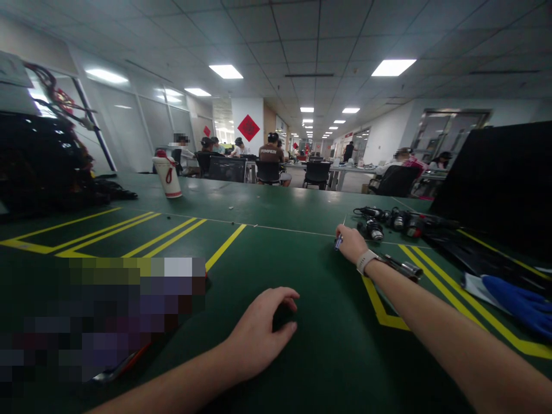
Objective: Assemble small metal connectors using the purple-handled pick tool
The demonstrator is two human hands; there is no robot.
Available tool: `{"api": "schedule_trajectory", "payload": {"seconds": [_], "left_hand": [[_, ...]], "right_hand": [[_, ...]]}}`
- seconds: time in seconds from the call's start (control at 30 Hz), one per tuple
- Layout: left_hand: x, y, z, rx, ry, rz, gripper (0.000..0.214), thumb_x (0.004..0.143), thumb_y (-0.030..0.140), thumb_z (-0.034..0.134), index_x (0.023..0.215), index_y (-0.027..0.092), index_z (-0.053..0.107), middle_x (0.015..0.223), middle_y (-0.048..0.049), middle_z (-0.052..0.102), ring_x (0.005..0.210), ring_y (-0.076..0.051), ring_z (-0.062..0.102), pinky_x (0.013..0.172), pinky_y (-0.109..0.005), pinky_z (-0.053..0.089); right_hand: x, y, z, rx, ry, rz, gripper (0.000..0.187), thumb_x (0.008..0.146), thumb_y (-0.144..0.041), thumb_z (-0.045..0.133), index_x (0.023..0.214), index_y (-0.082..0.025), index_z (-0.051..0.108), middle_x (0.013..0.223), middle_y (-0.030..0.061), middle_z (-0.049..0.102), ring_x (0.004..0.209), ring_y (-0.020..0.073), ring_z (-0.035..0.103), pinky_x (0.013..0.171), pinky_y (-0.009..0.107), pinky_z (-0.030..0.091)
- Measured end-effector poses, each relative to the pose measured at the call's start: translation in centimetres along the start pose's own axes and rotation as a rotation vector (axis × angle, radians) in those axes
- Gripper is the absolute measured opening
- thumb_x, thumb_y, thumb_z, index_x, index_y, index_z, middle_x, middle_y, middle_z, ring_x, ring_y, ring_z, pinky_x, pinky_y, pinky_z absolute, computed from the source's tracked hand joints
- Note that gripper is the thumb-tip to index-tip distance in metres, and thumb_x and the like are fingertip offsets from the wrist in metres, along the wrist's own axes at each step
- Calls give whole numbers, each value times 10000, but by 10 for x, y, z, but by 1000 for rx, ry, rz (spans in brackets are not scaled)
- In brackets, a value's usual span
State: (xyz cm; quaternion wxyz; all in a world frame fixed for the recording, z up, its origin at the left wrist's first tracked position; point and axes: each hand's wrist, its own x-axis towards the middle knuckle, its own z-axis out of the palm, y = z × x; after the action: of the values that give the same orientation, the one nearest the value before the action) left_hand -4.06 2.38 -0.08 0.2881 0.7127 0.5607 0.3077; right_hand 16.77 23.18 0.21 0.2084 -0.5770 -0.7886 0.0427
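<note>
Green table (pixel 302 218) (yellow-lined): cup (pixel 169 176), tools (pixel 390 221), glove (pixel 515 299)

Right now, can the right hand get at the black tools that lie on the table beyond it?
Probably yes. The black tools lie just past the right hand, with only bare green table between. But the hand is shut on a small blue tool, so its fingers are not free.

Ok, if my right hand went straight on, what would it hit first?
Probably nothing, though depth is unclear: the right hand, gripping a blue tool, points across bare green table; black devices sit rightward.
</note>
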Motion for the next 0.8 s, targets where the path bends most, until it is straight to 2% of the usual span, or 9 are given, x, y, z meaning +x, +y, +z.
{"api": "schedule_trajectory", "payload": {"seconds": [0.1,0.2,0.3,0.37,0.47,0.6,0.7,0.8], "left_hand": [[1,-1,1,-27,-1,-11,361,747,214,562,1106,231,533,1030,-43,616,1000,-224,548,871,-403,430],[1,-2,3,-83,65,-11,456,754,214,563,1196,231,451,1104,-61,585,990,-217,554,874,-407,435],[0,-4,4,-131,117,62,600,745,205,588,1290,254,340,1249,-85,505,1017,-219,551,898,-417,430],[-1,-4,4,-127,89,136,640,728,187,611,1302,254,335,1294,-88,479,1091,-233,518,946,-415,401],[-1,-5,4,-119,37,192,611,729,166,614,1289,243,383,1299,-70,498,1166,-227,474,1010,-386,348],[0,-10,6,-156,79,180,520,771,230,600,1264,224,438,1255,-61,549,1137,-211,507,988,-358,374],[0,-10,5,-181,123,166,467,770,245,609,1220,227,488,1193,-54,593,1074,-201,551,937,-347,416],[-2,-8,2,-165,169,119,394,726,241,657,1110,215,572,1051,-47,648,960,-200,598,862,-345,456]], "right_hand": [[-29,-20,4,183,56,-4,90,823,-100,481,892,-125,534,881,85,603,843,194,574,721,335,464],[-70,-52,10,398,61,-59,76,782,-104,484,818,-169,467,911,48,591,827,158,570,683,270,463],[-113,-90,12,622,16,-132,129,747,-111,505,779,-194,412,869,-2,570,765,117,565,639,220,461],[-135,-110,11,1109,-110,-112,165,715,-116,534,746,-199,395,767,-26,526,689,116,537,595,225,443],[-153,-124,6,1446,-241,-7,266,652,-171,644,710,-202,387,695,-50,482,614,107,487,545,220,400],[-158,-120,0,1444,-243,30,285,664,-213,676,697,-202,393,682,-54,481,606,100,456,553,219,372],[-159,-115,-2,1382,-193,-6,286,718,-285,661,678,-205,390,681,-46,492,600,105,445,552,232,361],[-159,-108,-4,1377,-114,-28,274,810,-372,565,652,-202,419,690,-20,554,657,130,499,635,273,389]]}}
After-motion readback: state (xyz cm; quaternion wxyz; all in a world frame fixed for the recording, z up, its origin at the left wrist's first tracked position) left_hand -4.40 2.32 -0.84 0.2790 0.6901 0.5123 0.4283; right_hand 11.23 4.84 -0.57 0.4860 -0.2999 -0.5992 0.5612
